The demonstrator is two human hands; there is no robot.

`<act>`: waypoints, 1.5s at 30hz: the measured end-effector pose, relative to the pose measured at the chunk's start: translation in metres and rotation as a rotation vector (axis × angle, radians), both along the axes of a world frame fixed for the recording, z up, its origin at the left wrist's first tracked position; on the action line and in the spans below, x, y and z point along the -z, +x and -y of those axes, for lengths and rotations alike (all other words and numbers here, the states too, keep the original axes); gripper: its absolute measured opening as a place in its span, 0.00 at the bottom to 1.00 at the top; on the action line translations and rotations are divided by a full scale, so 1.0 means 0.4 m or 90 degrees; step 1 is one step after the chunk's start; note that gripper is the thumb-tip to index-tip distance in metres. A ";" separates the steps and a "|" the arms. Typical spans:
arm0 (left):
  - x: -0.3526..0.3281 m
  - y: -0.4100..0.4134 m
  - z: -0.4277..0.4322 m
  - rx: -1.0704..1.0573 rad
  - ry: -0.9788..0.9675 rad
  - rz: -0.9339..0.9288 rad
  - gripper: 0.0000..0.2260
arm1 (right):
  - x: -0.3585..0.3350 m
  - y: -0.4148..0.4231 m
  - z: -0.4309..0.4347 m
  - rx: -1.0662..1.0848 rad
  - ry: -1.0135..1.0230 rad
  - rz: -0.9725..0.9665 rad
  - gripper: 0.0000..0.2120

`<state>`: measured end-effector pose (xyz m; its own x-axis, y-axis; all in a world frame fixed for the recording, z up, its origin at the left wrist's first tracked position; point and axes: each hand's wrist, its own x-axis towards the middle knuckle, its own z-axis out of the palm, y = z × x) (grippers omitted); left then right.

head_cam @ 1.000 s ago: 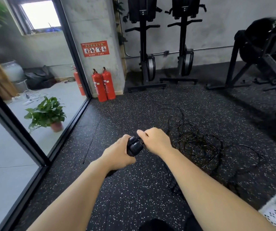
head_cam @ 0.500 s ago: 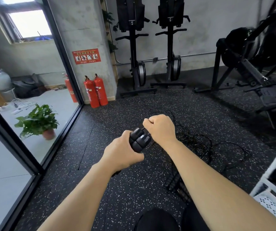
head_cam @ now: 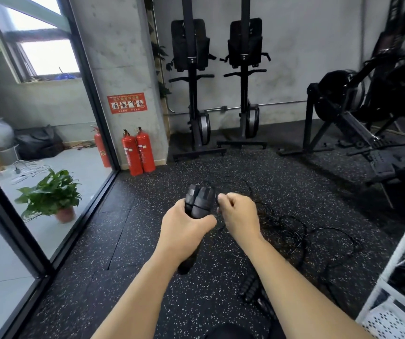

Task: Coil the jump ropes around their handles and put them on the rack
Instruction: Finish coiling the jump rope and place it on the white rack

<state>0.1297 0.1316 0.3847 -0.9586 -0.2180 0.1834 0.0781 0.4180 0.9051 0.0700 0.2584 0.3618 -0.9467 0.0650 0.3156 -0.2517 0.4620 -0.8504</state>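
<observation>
Black handles (head_cam: 200,200) sit side by side in the middle of the frame, and one thin turn of the jump rope (head_cam: 273,217) seems to cross them, so I judge the coiling has only begun. Most of this rope lies loose in tangled loops on the speckled floor (head_cam: 147,241), right of centre. A second pair of handles (head_cam: 250,287) lies on the floor lower down, not yet picked up. The white rack (head_cam: 392,302) stands at the lower right edge; something dark is on its shelf, but I cannot tell if it is a coiled rope. Of the hands, the left hand (head_cam: 186,228) is closed around the handles from below. The right hand (head_cam: 239,214), just beside them, has curled fingers that seem to pinch the rope.
</observation>
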 end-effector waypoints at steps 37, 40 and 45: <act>-0.111 0.010 0.114 -0.175 -0.391 0.129 0.12 | -0.134 0.043 0.000 0.088 0.420 -0.332 0.30; -0.125 0.012 0.117 -0.203 -0.473 0.114 0.12 | -0.153 0.059 0.026 0.073 0.418 -0.407 0.27; -0.141 0.006 0.114 -0.231 -0.698 0.052 0.12 | -0.215 0.087 0.063 0.073 0.544 -0.505 0.23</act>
